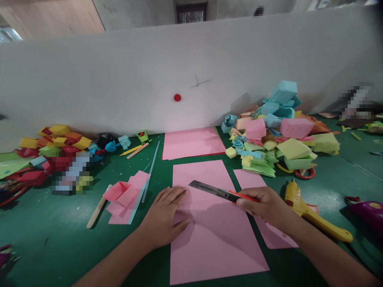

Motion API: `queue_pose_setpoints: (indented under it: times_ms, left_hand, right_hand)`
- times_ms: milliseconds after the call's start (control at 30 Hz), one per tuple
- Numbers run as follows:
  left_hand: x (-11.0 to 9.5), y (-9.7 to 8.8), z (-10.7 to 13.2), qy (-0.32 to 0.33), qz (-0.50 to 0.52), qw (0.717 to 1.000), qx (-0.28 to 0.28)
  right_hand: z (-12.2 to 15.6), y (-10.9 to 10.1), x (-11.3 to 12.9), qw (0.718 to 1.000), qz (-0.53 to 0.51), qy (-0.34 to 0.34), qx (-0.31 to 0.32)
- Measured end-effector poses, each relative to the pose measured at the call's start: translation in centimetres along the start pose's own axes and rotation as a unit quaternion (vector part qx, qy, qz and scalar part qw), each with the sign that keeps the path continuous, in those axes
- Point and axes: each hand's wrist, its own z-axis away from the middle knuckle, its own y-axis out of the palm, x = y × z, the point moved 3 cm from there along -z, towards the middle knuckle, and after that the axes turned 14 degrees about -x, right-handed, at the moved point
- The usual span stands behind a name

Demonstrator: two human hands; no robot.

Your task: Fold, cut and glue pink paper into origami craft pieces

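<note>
A large sheet of pink paper lies on the green table in front of me. My left hand rests flat on its left edge, fingers stretched out. In my right hand is a utility knife with a red handle and a long extended blade, held just above the sheet and pointing left. A narrower pink paper strip lies to the right, partly under my right forearm. Left of my left hand sit a folded pink paper box and some small pink pieces.
More pink sheets lie against the white partition. Piles of folded paper boxes stand left and right. A yellow glue gun lies beside my right forearm; a wooden stick and thin blue strip lie left.
</note>
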Motion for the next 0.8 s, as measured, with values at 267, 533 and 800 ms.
queue_pose_setpoints:
  times_ms: [267,533,800]
  left_hand:
    - [-0.2,-0.3,0.0,0.002,0.012,1.0,-0.018]
    - [0.0,-0.4,0.0,-0.017,0.036,0.999,0.007]
    - [2.7,-1.4,-0.4,-0.026,0.067,0.992,0.106]
  right_hand:
    - [0.0,0.2,-0.3,0.989,0.141,-0.046,-0.01]
    - [-0.2,-0.1,-0.6,0.966,0.204,-0.161,-0.016]
    - [-0.1,0.9,-1.0,0.919,0.244,-0.308,-0.002]
